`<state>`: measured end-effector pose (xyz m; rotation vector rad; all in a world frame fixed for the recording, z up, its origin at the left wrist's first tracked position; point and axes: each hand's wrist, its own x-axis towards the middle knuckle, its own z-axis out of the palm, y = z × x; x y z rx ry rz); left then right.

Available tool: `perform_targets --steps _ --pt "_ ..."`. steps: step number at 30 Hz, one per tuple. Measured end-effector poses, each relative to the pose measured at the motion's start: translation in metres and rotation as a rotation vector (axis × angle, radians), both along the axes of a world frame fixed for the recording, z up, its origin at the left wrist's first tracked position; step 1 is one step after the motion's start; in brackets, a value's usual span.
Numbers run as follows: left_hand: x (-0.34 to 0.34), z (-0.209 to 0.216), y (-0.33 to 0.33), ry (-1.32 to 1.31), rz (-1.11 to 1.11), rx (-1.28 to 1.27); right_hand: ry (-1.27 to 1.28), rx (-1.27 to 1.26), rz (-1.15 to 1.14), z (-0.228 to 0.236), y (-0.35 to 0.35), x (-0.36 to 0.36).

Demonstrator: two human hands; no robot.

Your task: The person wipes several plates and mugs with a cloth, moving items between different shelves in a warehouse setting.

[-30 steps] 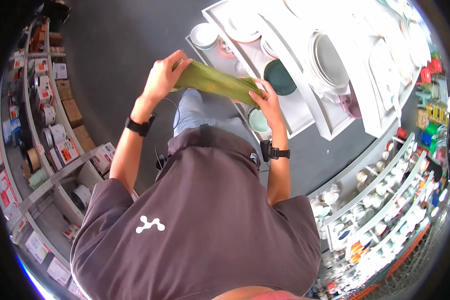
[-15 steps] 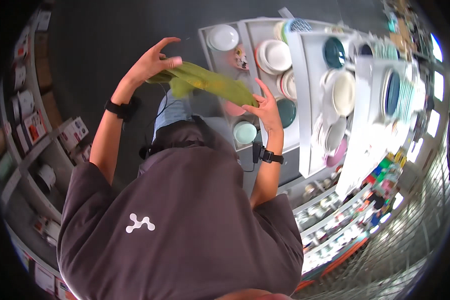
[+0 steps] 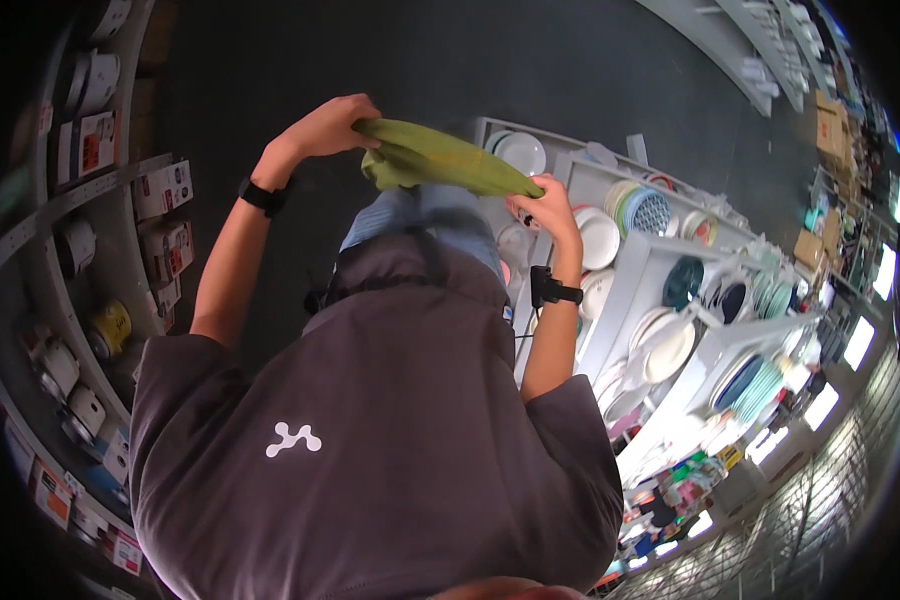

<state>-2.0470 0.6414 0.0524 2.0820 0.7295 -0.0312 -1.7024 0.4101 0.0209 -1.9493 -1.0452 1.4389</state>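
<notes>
A green cloth point(image 3: 438, 158) stretches between my two hands, out in front of my legs. Its left end is bunched and hangs down a little in folds, while the right end narrows to a point. My left hand point(image 3: 332, 128) is closed on the upper left corner, fingers curled over it. At the other end, my right hand point(image 3: 552, 208) pinches the tip between thumb and fingers. Both wrists wear black straps.
On the right, white shelving point(image 3: 625, 265) bears stacked plates and bowls, close to my right forearm; a white plate point(image 3: 520, 152) sits at its near end. Shelves on the left hold boxed goods point(image 3: 165, 190) and a yellow can point(image 3: 110, 328). Dark floor point(image 3: 370, 50) stretches ahead.
My left fingers, spread before, have closed around the cloth's end. My right fingers have drawn together at its tip. The view has turned, so the plate shelves appear farther right and lower.
</notes>
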Motion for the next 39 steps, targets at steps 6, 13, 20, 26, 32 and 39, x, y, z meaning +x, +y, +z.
perform_targets --steps 6,13,20,26,32,39 --pt "0.031 0.001 0.086 0.004 0.262 -0.351 0.392 0.095 -0.204 -0.019 0.1 0.049" --pt "0.109 0.036 0.189 -0.324 0.586 -0.465 0.698 0.166 -0.465 -0.022 0.225 0.093" --pt "0.179 0.054 0.299 -0.088 0.285 -0.45 0.347 0.342 -0.159 -0.001 0.308 0.151" --pt "0.251 0.017 0.369 0.077 -0.279 -0.025 -0.268 0.196 -0.07 -0.001 0.327 0.173" --pt "0.349 -0.011 0.427 -0.041 -0.453 0.202 -0.563 0.185 -0.525 -0.019 0.305 0.172" --pt "0.46 0.008 0.422 -0.395 -0.811 0.403 -0.828 0.042 -0.99 -0.023 0.261 0.119"
